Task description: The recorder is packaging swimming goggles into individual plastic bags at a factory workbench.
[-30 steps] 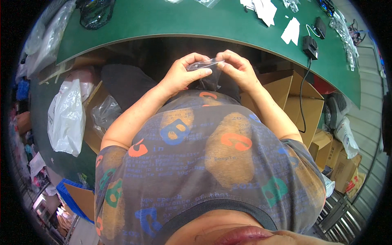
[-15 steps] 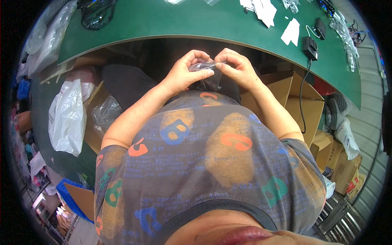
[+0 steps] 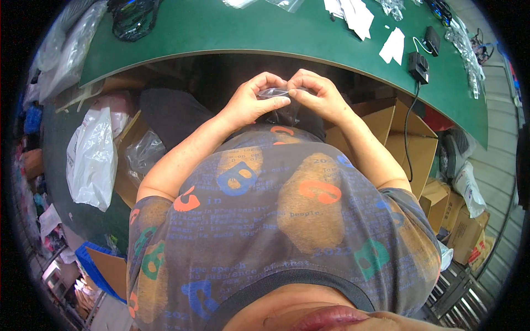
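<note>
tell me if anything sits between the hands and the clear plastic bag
Nothing visible does: the left hand and the right hand both pinch the clear plastic bag directly, near its upper edge.

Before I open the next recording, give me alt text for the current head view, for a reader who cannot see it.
The person's left hand and right hand pinch a clear plastic bag by its upper edge, near a green table. White papers and a black adapter lie on the table; an open cardboard box stands to the right.
</note>
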Available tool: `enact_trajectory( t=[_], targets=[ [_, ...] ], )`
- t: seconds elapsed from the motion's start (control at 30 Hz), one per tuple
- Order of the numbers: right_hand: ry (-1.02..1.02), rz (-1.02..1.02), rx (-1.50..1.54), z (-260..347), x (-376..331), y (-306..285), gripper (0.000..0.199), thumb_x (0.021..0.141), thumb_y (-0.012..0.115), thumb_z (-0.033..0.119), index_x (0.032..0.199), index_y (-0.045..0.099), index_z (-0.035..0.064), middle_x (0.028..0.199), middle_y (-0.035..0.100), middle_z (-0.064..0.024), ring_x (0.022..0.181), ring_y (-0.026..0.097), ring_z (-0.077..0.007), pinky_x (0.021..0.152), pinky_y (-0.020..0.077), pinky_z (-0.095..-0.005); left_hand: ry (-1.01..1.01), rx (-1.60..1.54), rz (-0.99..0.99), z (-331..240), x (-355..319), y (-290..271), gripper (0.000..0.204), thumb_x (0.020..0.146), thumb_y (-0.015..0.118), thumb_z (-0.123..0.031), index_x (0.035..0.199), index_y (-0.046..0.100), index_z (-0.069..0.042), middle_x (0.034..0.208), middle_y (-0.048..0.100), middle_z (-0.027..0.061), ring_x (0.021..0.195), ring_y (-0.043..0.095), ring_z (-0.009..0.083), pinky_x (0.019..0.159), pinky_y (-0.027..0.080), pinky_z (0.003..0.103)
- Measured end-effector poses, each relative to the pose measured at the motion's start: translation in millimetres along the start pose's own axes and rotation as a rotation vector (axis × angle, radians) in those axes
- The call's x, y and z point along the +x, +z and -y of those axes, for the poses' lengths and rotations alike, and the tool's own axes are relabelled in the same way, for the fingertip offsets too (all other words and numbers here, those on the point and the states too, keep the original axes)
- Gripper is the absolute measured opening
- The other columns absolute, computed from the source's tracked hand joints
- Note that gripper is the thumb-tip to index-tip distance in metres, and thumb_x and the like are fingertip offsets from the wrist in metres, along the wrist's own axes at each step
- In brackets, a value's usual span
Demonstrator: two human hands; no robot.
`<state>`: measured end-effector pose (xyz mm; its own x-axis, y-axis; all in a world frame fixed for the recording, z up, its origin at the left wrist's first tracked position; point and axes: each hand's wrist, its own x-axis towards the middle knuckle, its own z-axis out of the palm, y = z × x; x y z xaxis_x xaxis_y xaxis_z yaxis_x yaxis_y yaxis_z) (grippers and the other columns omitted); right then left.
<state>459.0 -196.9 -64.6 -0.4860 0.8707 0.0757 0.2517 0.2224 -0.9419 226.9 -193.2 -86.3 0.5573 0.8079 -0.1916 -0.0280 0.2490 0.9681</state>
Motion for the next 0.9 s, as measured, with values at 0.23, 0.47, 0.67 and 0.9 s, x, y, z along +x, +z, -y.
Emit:
enact_trajectory(
  t=[0.23, 0.47, 0.67, 0.9],
  targets=[
    [-0.091, 0.023, -0.29, 11, 8, 0, 0.014, 0.096, 0.068, 0.016, 0.103, 0.07, 0.0036, 0.089, 0.06, -0.0066, 0.084, 0.06, -0.0201, 0.075, 0.0482, -0.0318, 0.041, 0.073, -0.027, 2, -1, 1, 0.031, 0.09, 0.079, -0.02, 0.113, 0.064, -0.007, 0.106, 0.068, 0.0024, 0.101, 0.063, 0.0098, 0.089, 0.052, 0.028],
    [-0.184, -0.1, -0.35, 8, -4, 12, 0.012, 0.096, 0.066, 0.013, 0.103, 0.068, 0.0034, 0.088, 0.06, -0.008, 0.084, 0.06, -0.0215, 0.075, 0.0486, -0.0318, 0.088, -0.09, 0.023, 0, -9, 0, 0.015, 0.097, 0.071, -0.017, 0.105, 0.069, -0.004, 0.107, 0.072, 0.002, 0.098, 0.064, 0.0092, 0.087, 0.052, 0.028],
    [0.003, -0.099, -0.105, 16, -5, 19, 0.016, 0.1, 0.064, 0.016, 0.103, 0.068, 0.0013, 0.089, 0.06, -0.0025, 0.084, 0.058, -0.0125, 0.076, 0.0475, -0.0277, 0.017, 0.041, -0.086, -4, -6, -3, 0.014, 0.098, 0.071, -0.017, 0.104, 0.07, -0.005, 0.099, 0.072, 0.0014, 0.092, 0.063, 0.0077, 0.083, 0.053, 0.027],
    [0.238, -0.119, 0.116, 5, -3, 13, 0.02, 0.1, 0.066, 0.021, 0.106, 0.07, 0.0015, 0.093, 0.059, 0.002, 0.094, 0.059, -0.0086, 0.083, 0.0472, -0.0253, 0.067, 0.049, -0.08, 11, 1, 0, 0.051, 0.083, 0.086, -0.017, 0.123, 0.058, -0.005, 0.107, 0.068, 0.0051, 0.096, 0.064, 0.0116, 0.085, 0.054, 0.028]
  ],
)
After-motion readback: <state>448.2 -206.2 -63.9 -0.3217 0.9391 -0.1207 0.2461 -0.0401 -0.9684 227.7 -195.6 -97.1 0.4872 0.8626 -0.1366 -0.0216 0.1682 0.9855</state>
